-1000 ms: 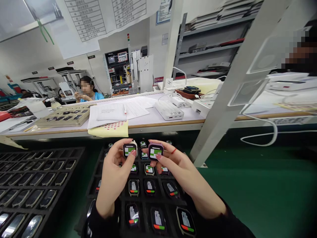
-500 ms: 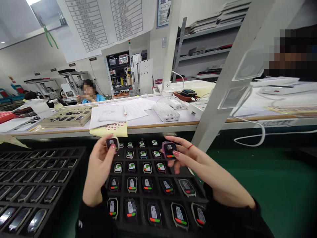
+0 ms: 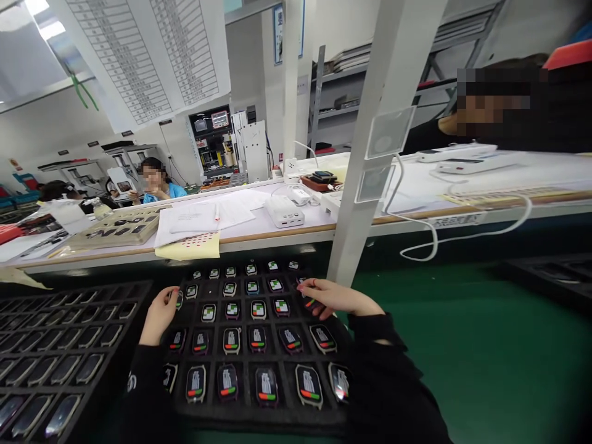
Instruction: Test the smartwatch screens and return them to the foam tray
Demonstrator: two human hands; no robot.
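Observation:
A black compartment tray (image 3: 259, 418) holds rows of smartwatches without straps, many with lit screens. At its left edge my left hand (image 3: 158, 316) pinches a pale-framed smartwatch (image 3: 179, 300), largely covered by the fingers, in or just above a compartment. Over the right side, my right hand (image 3: 333, 298) curls its fingers round a dark smartwatch (image 3: 310, 303); a red patch shows on its screen. Whether that watch rests fully in its slot is hidden. Between the hands, watches such as a lit smartwatch (image 3: 258, 309) show green-and-white screens; nearer rows show white text with red and green bars.
A second black tray (image 3: 99, 394) of dark-screened watches lies at the left. Behind runs a white bench (image 3: 240, 228) with papers (image 3: 198, 222), a white charger box (image 3: 283, 211) and cables. A slanted white post (image 3: 354, 240) rises beyond my right hand. Two co-workers sit farther off.
Both hands have lowered the watches they held up to the tray's left and right sides and moved farther apart. The view has swung right, and the post now stands more to the left.

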